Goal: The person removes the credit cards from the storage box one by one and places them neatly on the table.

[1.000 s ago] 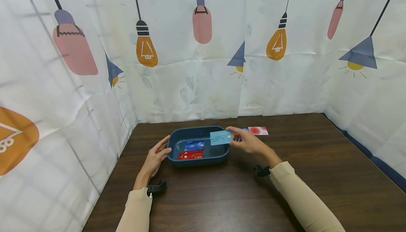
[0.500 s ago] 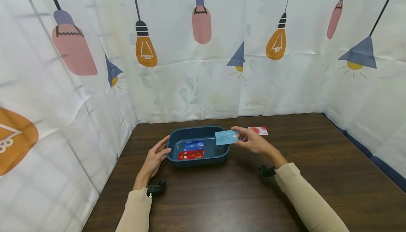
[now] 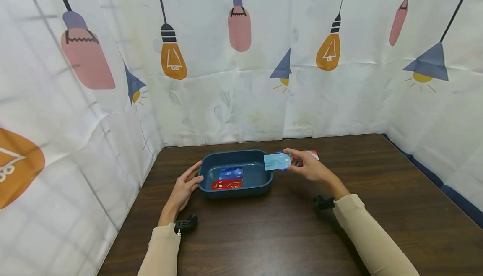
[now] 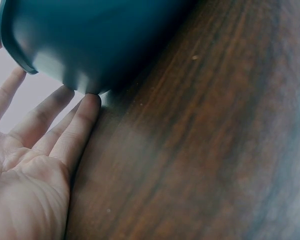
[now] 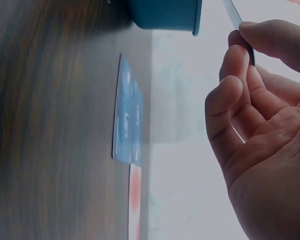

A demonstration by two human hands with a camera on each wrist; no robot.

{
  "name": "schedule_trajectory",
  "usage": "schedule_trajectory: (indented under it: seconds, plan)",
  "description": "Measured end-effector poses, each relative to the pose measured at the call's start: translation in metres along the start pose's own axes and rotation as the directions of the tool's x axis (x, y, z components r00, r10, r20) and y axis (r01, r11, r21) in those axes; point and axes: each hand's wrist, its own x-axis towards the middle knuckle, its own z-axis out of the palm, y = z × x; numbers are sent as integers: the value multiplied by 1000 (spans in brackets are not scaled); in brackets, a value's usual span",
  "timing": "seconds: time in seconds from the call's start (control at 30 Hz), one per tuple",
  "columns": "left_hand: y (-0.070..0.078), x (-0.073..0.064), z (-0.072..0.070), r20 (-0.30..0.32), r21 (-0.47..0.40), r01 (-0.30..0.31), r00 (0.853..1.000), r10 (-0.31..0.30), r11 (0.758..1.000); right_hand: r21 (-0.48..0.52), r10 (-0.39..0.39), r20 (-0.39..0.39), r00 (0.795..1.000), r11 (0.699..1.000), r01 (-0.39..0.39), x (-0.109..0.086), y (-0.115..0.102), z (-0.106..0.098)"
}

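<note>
Beige sleeves (image 3: 160,251) lie nearest, each arm wearing a dark wrist camera (image 3: 186,224), over a dark wood-grain table (image 3: 241,238). The left hand (image 3: 184,190) is at the left end of a dark teal tray (image 3: 234,193), its nearly straight fingers touching the outer wall, thumb at the rim. Inside, left of the middle, lies a red VIP card (image 3: 227,184), with a blue chip card (image 3: 231,173) just behind it. Opposite, the right hand (image 3: 311,167) pinches a light blue chip card (image 3: 276,162) between thumb and fingers, raised above rim level; it points left from the fingertips, long axis roughly along the tray's length, nearer the tray's right end than the left hand. Lower, right of the tray, two blue cards (image 5: 122,112) and a red-and-white card (image 5: 135,197) lie on the table, with a lamp-print curtain (image 3: 234,100) behind.
</note>
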Motion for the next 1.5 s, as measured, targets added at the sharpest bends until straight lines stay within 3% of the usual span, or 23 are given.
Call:
schedule_trajectory:
  seconds: [0.77, 1.07, 1.5]
  plan:
    - [1, 0, 1, 14, -5, -22, 1000, 22, 1000, -2, 48, 20, 999, 999, -48, -9, 24, -24]
    - [2, 0, 2, 19, -7, -21, 1000, 21, 1000, 5, 113, 0, 994, 994, -113, -15, 36, -37]
    - [0, 1, 0, 21, -9, -24, 999, 24, 1000, -63, 199, 26, 980, 978, -197, -24, 58, -46]
